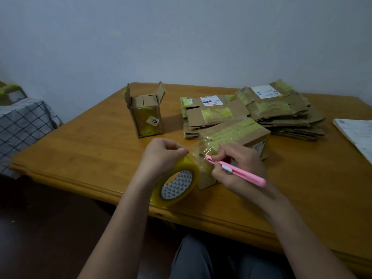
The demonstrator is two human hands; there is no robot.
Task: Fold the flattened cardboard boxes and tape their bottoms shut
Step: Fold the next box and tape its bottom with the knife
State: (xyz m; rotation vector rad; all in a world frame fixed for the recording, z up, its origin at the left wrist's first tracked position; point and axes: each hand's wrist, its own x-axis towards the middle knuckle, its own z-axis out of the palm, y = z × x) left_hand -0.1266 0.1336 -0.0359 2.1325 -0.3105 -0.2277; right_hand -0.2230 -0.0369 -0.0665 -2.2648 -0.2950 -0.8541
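Wooden table (pixel 90 150) under a plain pale wall, pretty dim lighting overall. Main thing is the folded cardboard box (pixel 237 135) lying near the middle of the table, close to the near edge, with yellowish tape running along its top. A strip of clear tape (pixel 203 158) stretches from the box's near-left end over to the tape roll (pixel 177 184), which the person's left hand (pixel 161 156) grips from above, fingers curled round its rim. The roll sits tilted at the near edge of the table, just left of the box. The right hand (pixel 239 168) is closed round a pink utility knife (pixel 237 171), its tip right at the stretched tape beside the box's corner; can't tell if the blade is actually touching.

Further out, another box (pixel 146 115) stands upright to the far left with its top flaps open and a sticker reading 203 on its side. Behind the taped box are two stacks of flattened boxes (pixel 281 109), some with white shipping labels. A notebook or paper (pixel 356 135) lies at the right edge. Off to the left, a checked cloth (pixel 24 125) covers something beside the table.
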